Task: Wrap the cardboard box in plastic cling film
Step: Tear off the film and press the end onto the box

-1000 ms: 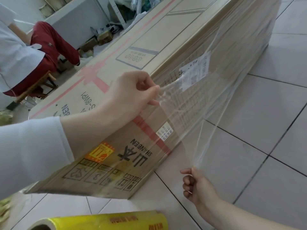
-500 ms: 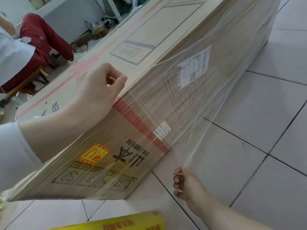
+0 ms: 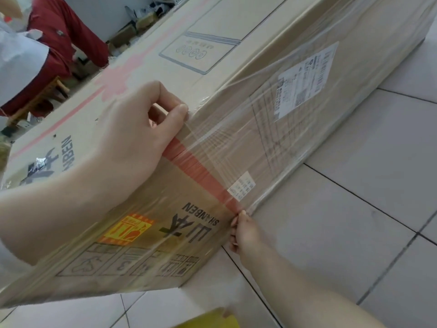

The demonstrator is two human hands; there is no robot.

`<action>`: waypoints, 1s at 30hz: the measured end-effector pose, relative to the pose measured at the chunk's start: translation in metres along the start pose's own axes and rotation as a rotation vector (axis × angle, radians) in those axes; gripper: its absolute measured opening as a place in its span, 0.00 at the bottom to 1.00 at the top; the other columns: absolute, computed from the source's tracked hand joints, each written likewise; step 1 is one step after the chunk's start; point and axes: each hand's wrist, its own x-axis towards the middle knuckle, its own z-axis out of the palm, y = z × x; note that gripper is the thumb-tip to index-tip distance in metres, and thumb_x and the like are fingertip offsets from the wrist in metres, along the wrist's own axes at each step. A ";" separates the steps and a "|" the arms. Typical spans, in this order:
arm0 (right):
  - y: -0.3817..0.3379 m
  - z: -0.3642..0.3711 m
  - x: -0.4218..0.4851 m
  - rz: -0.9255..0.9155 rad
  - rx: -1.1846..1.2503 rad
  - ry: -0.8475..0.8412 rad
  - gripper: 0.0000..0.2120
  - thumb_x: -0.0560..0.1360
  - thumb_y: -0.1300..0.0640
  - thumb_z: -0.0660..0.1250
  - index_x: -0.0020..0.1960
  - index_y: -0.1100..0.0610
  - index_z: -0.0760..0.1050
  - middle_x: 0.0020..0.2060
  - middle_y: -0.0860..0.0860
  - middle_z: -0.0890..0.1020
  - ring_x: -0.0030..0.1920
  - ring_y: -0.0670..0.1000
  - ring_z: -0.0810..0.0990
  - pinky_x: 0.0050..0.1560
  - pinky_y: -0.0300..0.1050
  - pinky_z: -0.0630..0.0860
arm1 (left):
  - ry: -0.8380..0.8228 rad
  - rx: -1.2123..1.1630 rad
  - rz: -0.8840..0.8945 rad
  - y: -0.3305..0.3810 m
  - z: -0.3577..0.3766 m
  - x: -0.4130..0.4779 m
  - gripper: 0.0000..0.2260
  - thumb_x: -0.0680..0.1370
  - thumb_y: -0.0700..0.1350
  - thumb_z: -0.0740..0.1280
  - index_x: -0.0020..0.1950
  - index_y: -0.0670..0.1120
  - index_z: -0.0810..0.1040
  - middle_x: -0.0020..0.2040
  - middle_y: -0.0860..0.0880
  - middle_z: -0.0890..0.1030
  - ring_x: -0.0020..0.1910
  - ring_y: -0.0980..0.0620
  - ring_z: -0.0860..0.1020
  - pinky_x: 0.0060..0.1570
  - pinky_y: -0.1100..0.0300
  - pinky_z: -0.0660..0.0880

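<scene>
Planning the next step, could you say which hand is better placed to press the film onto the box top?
Probably the left hand: its grip pinches the cling film at the cardboard box top edge; the right hand pinches it low down.

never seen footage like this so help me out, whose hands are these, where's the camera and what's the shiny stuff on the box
No machine here: these are one person's bare hands, filmed by a single camera worn on their head, looking forward and down. A long cardboard box lies on a tiled floor. The shiny layer is clear cling film stretched over its side. The left hand pinches the film at the box's top edge; the right hand has its grip on the film's lower end, near the floor. Behind, another person sits.
</scene>
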 end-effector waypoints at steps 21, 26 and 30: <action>0.008 0.005 0.008 0.273 0.188 -0.064 0.32 0.75 0.33 0.45 0.33 0.58 0.67 0.24 0.52 0.68 0.22 0.50 0.64 0.26 0.37 0.62 | -0.119 -0.231 -0.091 -0.003 0.008 0.004 0.07 0.77 0.47 0.65 0.41 0.59 0.75 0.58 0.65 0.76 0.61 0.58 0.73 0.61 0.50 0.70; -0.003 -0.026 0.007 0.069 0.141 -0.025 0.14 0.78 0.53 0.64 0.35 0.58 0.70 0.24 0.51 0.68 0.23 0.47 0.66 0.21 0.35 0.64 | -0.185 -0.172 -0.023 0.006 0.002 0.002 0.07 0.78 0.47 0.62 0.43 0.60 0.73 0.61 0.66 0.74 0.61 0.60 0.72 0.57 0.65 0.68; -0.011 -0.026 0.002 0.014 0.234 0.006 0.13 0.77 0.63 0.64 0.35 0.57 0.67 0.27 0.52 0.72 0.25 0.47 0.69 0.18 0.31 0.66 | -0.146 0.112 0.190 0.009 0.002 -0.004 0.13 0.79 0.41 0.59 0.47 0.58 0.77 0.60 0.62 0.74 0.64 0.55 0.67 0.63 0.67 0.60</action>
